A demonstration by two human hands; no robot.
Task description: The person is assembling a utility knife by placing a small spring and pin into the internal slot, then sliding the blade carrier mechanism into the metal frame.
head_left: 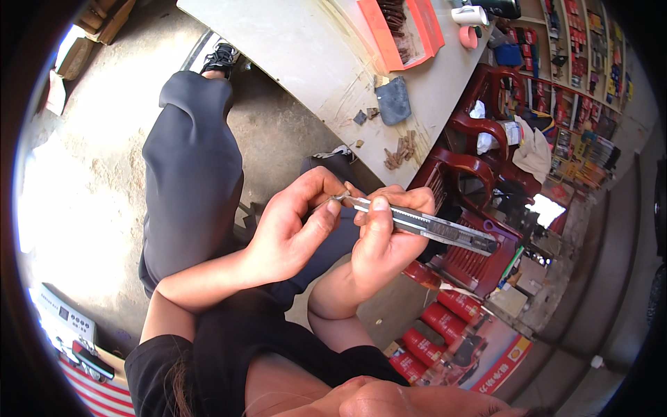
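My right hand is closed around a grey and black utility knife, thumb pressed on its side near the blade end. The blade end points left, toward my left hand. That hand pinches a small pale piece between thumb and fingertips, right at the knife's tip. What the piece is, I cannot make out, as the fingers cover most of it. Both hands are held together in front of my body, above my lap.
Ahead, a pale table carries an orange-red box of brown pieces, a dark grey sheet, brown scraps, a white mug and a pink cup. A dark red wooden chair stands right, before stocked shelves.
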